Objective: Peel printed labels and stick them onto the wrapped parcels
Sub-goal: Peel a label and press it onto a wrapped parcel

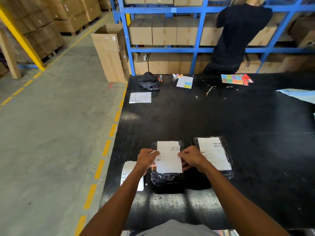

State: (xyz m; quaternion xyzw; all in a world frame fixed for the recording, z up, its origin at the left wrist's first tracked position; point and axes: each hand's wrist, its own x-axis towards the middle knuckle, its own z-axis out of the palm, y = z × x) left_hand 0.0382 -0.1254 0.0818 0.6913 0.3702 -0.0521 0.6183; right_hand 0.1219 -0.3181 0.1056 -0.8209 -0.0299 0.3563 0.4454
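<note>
**Label point(168, 157) being held over a wrapped parcel point(163, 180), one parcel already done**

Both hands are holding the printed sheet over the black-wrapped parcel. The left hand point(147, 159) is pinching its left edge and the right hand point(190, 158) its right edge, fingers curled on the paper. Whether it is touching the wrap yet is unclear. Just right of this parcel, a labelled parcel point(226, 149) is lying finished. Just left of it, a stack of labels point(127, 172) is waiting on the tabletop point(221, 116).

bare table point(213, 116) ahead, labelled parcel point(213, 154) right
</note>
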